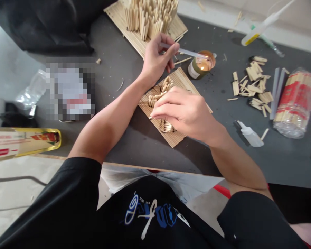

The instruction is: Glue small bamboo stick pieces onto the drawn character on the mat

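My left hand point(159, 57) is closed around a translucent glue stick point(190, 53). The far end of the glue stick reaches over the mouth of a lit candle jar point(197, 69). My right hand point(184, 107) is in a pinch above a mat of wooden sticks point(172, 140). A small pale end of what looks like a short wooden stick point(150, 118) pokes out at its fingertips; the rest is hidden. Rows of short stick pieces point(168, 127) stand on the mat, partly covered by my right hand.
Behind is a larger stick panel point(132, 38) bearing many upright sticks point(151, 17). To the right lie loose stick pieces point(256, 81), spare glue sticks point(276, 91), a wrapped stick bundle point(297, 103) and a small white bottle point(250, 135). A blurred-out phone-like object point(74, 91) and black bag point(46, 24) are left.
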